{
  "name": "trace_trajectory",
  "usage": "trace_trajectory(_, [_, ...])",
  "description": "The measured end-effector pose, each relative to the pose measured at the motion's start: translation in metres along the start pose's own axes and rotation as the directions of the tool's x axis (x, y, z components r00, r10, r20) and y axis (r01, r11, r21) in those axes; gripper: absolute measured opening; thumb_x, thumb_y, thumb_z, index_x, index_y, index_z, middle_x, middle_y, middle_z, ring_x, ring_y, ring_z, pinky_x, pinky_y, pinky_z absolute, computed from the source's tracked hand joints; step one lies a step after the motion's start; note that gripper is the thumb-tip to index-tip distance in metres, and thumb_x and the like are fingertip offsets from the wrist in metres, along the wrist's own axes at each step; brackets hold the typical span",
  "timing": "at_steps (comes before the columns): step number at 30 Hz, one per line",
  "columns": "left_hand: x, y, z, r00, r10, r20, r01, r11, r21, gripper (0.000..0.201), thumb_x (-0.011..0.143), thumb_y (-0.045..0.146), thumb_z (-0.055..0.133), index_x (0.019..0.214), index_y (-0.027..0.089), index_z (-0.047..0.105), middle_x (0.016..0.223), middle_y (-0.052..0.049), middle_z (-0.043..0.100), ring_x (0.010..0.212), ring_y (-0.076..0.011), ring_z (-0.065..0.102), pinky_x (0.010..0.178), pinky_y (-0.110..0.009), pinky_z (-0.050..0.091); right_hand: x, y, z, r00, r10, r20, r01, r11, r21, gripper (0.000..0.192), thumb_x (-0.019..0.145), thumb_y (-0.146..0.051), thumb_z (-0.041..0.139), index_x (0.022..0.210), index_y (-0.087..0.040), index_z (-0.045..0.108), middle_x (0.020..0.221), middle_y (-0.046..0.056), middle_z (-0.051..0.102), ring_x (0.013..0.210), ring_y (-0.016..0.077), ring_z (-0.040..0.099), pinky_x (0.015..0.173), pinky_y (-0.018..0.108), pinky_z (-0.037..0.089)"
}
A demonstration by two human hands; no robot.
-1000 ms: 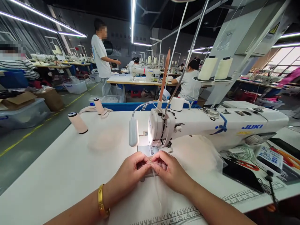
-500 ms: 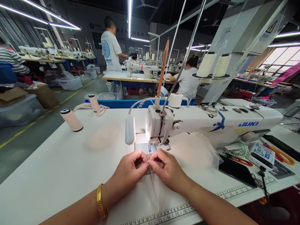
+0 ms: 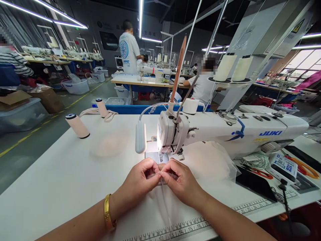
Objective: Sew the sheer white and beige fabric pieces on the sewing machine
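Setting: a garment workshop, seen from the head of a person seated at a white sewing table (image 3: pixel 62 174) that fills the lower half of the frame.
Left hand: the left hand (image 3: pixel 139 179), lower centre, has its fingers curled in and its thumb and forefinger pinched shut on the edge of a sheer fabric piece (image 3: pixel 164 197). A gold bangle (image 3: pixel 108 217) sits on that wrist.
Right hand: the right hand (image 3: pixel 182 180), just right of centre, is pinched narrow on the same edge, its fingertips touching those of the left hand.
Fabric: the sheer fabric piece lies flat on the table below the hands and runs down towards the printed ruler (image 3: pixel 190 227) at the bottom edge. Its upper edge, held by both hands, is just in front of the needle area.
Machine: a white sewing machine (image 3: pixel 225 132) stretches from centre to right, its lit needle end directly above the hands. A small lamp (image 3: pixel 140 137) hangs on a bent arm to its left.
Left of table: two cream thread cones, the nearer cone (image 3: pixel 76 125) and the farther cone (image 3: pixel 102 107), stand tilted in the centre left.
Right of table: orange scissors (image 3: pixel 302 165) and a coiled cord (image 3: pixel 258 160) lie at the right edge.
Background: other people work at tables in the upper half.
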State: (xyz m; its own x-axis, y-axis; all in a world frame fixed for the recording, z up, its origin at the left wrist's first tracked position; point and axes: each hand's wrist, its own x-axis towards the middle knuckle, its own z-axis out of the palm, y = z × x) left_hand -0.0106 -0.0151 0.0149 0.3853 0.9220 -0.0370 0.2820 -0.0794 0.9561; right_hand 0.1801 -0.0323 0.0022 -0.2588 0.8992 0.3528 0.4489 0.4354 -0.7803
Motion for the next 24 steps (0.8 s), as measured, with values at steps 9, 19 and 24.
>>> trace_trajectory(9, [0.0002,-0.0004,0.0008,0.999,-0.034,-0.009,0.034,0.999,-0.042,0.022,0.081,0.037,0.07,0.083,0.021,0.055,0.067,0.006,0.05,0.061,-0.0114,0.043,0.055,-0.022,0.037,-0.0015,-0.0006,0.0006,1.0,-0.007,-0.008,0.007,1.0,0.0,0.015,0.094,-0.023,0.059,0.079,-0.022,0.058,0.076,-0.003,0.059,0.071,0.0134,0.055,0.067,0.026,0.04])
trace_trajectory(19, [0.0012,0.0051,-0.0007,0.998,-0.056,0.038,0.055,0.998,0.021,0.028,0.084,0.044,0.065,0.072,0.02,0.056,0.067,0.004,0.052,0.063,-0.0136,0.046,0.058,-0.026,0.039,-0.0022,-0.0003,0.0011,1.0,0.014,-0.01,-0.014,1.0,-0.014,0.015,0.093,-0.027,0.056,0.079,-0.022,0.056,0.077,-0.003,0.061,0.073,0.0152,0.057,0.067,0.027,0.04])
trace_trajectory(24, [0.0084,0.0011,-0.0014,0.995,0.1,-0.01,-0.09,0.931,0.354,0.026,0.087,0.034,0.058,0.065,0.02,0.053,0.078,-0.001,0.061,0.083,-0.0215,0.056,0.071,-0.032,0.042,0.0017,0.0058,0.005,0.995,0.103,-0.018,-0.104,0.989,-0.109,0.014,0.092,-0.024,0.055,0.078,-0.023,0.052,0.074,-0.002,0.059,0.073,0.0176,0.055,0.068,0.029,0.04])
